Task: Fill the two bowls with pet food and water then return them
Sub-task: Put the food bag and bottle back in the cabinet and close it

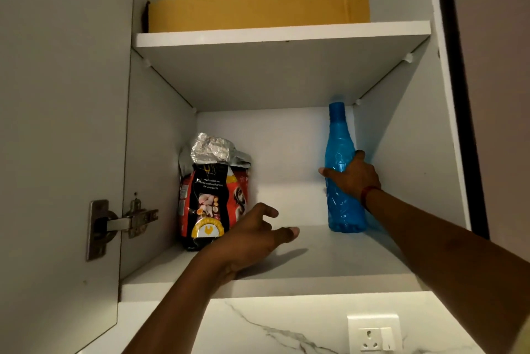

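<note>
An open wall cabinet fills the view. On its lower shelf (329, 256) a red and black pet food bag (210, 196) with a crumpled silver top stands upright at the left. A tall blue water bottle (341, 138) stands upright at the right. My right hand (354, 174) grips the bottle around its middle. My left hand (252, 236) hovers just right of the bag's lower part, fingers spread and relaxed, holding nothing. No bowls are in view.
The cabinet door (57, 152) stands open at the left, with a metal hinge (120, 224). A flat cardboard box (258, 9) lies on the upper shelf. Below the cabinet are a marble wall and a white socket (372, 335).
</note>
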